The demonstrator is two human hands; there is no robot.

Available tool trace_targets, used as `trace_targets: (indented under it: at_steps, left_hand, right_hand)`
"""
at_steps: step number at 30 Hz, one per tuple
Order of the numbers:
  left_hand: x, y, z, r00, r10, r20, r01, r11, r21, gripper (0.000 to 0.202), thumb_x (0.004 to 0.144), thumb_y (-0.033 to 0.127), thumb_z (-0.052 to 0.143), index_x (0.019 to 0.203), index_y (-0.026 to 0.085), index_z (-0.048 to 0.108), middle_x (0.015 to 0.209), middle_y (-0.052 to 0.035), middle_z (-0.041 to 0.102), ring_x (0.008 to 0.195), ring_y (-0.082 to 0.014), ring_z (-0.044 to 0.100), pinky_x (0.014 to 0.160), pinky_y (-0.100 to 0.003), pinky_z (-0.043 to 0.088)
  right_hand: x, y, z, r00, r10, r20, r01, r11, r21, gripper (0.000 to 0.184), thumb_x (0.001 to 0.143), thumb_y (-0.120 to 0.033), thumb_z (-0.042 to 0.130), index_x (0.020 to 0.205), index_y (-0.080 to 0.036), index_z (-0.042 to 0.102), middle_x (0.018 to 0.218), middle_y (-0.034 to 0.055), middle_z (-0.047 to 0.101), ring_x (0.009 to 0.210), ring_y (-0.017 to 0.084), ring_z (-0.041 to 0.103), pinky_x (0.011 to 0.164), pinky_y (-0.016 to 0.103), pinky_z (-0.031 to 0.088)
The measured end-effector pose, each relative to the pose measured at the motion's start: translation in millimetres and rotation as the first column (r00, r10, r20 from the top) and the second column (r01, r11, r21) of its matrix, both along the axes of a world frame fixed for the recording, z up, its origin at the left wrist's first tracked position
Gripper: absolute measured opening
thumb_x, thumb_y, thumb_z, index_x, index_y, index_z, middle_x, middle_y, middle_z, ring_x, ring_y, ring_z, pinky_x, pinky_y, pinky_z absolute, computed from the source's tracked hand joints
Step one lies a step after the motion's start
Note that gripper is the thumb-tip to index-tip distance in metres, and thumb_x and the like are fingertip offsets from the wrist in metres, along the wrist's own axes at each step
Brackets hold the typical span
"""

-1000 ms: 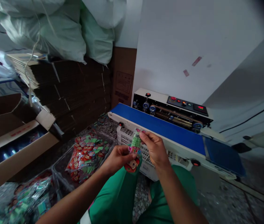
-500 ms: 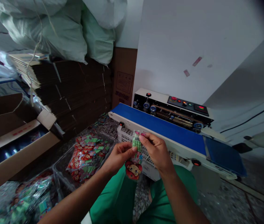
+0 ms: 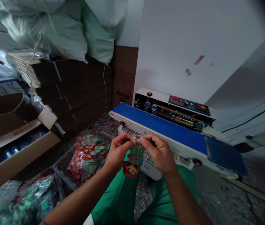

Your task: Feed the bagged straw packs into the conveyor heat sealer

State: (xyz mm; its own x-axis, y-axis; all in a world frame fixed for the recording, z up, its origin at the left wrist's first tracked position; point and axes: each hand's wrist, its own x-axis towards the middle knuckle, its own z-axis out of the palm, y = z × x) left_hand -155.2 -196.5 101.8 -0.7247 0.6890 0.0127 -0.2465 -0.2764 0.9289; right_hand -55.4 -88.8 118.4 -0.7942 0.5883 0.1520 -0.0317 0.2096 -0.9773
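Note:
A small clear plastic packet hangs between my hands, with green contents and a red-haired cartoon face at its lower end. My left hand pinches its upper left edge between thumb and forefinger. On the other side, my right hand pinches the upper right edge the same way. Both hands are in front of the blue conveyor belt of a band sealing machine. Down to the left, a clear plastic tub holds many similar packets.
More wrapped packets lie at the lower left. An open cardboard box stands at the left, near stacked flat cardboard with large pale sacks on top. A white perforated crate sits under the conveyor.
My left hand has moved up from the packet's middle to its top edge. The packet's lower end has swung slightly left and up.

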Motion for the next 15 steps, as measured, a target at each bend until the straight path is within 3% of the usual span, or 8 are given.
trace_targets:
  at_steps: [3,8,15]
  left_hand:
    - [1,-1,1.1,1.0,-0.013,0.002,0.014,1.0,-0.027,0.007,0.071,0.018,0.068,0.067,0.016,0.062,0.059,0.0048,0.053,0.057,-0.0069,0.043,0.058,-0.019,0.035]
    - [2,-2,6.1,0.996,-0.056,-0.074,0.05,0.996,-0.08,0.013,0.069,0.024,0.071,0.066,0.015,0.061,0.059,0.0041,0.053,0.057,-0.0074,0.042,0.056,-0.02,0.033]
    - [4,-5,9.7,0.983,-0.177,-0.046,0.171,0.978,-0.121,0.025,0.068,0.035,0.074,0.077,0.014,0.065,0.066,0.0007,0.059,0.057,-0.0087,0.048,0.054,-0.02,0.035]
  right_hand:
    - [2,1,5.6,1.0,-0.005,0.017,0.004,1.0,0.031,0.03,0.087,-0.041,0.052,0.07,-0.017,0.06,0.061,-0.0025,0.051,0.06,0.009,0.045,0.057,0.022,0.035]
    - [1,5,9.4,0.999,0.046,0.023,-0.047,0.998,0.043,0.024,0.084,-0.04,0.056,0.088,-0.018,0.066,0.079,0.0017,0.064,0.072,0.013,0.055,0.063,0.024,0.041]
    - [5,11,18.0,0.997,0.054,0.061,-0.065,0.977,0.205,0.021,0.082,-0.034,0.057,0.089,-0.02,0.071,0.083,0.003,0.069,0.079,0.017,0.06,0.068,0.026,0.045]
